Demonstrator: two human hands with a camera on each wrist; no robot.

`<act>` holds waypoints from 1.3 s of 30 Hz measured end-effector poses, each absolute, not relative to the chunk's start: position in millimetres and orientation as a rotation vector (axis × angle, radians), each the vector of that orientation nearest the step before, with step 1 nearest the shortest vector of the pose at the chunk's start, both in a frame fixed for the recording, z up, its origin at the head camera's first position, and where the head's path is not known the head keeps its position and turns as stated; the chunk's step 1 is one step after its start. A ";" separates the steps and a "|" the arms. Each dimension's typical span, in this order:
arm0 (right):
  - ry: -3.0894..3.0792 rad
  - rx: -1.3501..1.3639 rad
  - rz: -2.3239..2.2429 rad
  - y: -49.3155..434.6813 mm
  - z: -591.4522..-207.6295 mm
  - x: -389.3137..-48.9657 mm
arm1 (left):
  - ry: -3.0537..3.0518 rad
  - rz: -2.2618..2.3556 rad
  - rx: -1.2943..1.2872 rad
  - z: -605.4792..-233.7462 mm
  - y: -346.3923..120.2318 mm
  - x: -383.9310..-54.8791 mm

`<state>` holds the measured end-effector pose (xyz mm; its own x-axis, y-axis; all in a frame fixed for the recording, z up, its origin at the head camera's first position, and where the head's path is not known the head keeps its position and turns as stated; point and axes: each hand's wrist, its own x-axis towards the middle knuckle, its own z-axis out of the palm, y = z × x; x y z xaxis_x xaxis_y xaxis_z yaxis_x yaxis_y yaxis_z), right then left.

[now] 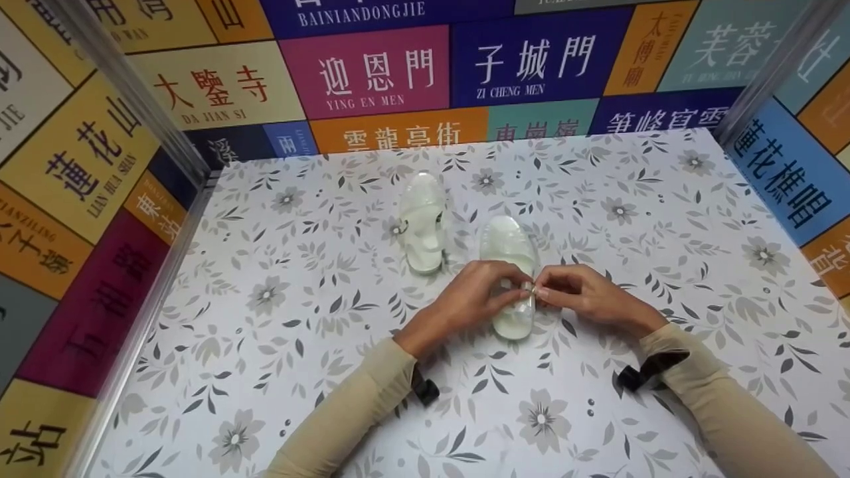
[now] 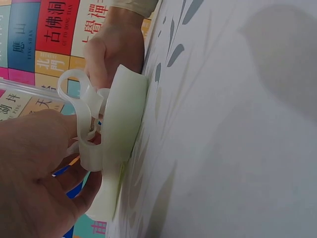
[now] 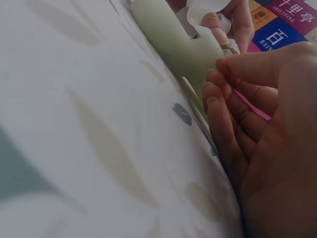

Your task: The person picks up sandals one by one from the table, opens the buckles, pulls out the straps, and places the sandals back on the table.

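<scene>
A pale translucent sandal (image 1: 510,279) is laid flat on the flowered tabletop (image 1: 664,219), its thin strap (image 2: 81,106) pinched near the small buckle by the left hand (image 1: 475,295) and the right hand (image 1: 578,292). It is judged light, soft and bendable, somewhat slippery, best held by the strap or sole edge. A second sandal (image 1: 423,220) is seen nearby, apart.

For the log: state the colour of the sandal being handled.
Translucent pale green-white sandal; the head view shows it best.

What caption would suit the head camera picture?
Both hands, left and right, pinch the strap of the near sandal; its mate lies beyond on floral table.
</scene>
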<state>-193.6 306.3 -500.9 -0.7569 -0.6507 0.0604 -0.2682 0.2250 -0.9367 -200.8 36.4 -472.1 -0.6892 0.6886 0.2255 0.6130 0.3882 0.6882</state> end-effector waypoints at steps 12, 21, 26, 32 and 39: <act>2.206 -0.827 -1.524 303.9 -499.3 -197.1 | 2.566 1.177 1.219 -470.7 33.5 -202.0; 2.156 -0.842 -1.573 305.3 -501.7 -197.0 | 2.528 1.215 1.201 -472.6 36.4 -202.4; 2.149 -0.840 -1.599 307.2 -501.8 -196.3 | 2.507 1.290 1.172 -474.2 37.5 -202.1; 2.103 -0.764 -1.732 306.0 -503.7 -195.1 | 2.488 1.322 1.167 -475.3 38.8 -201.4; 2.221 -0.689 -1.761 300.4 -505.4 -190.8 | 2.451 1.351 1.151 -477.1 36.9 -201.0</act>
<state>-190.8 300.4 -505.4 -0.8646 -0.4899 0.1117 -0.2205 0.1702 -0.9604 -201.0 36.9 -477.1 -0.7049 0.6655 0.2453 0.5629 0.3146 0.7643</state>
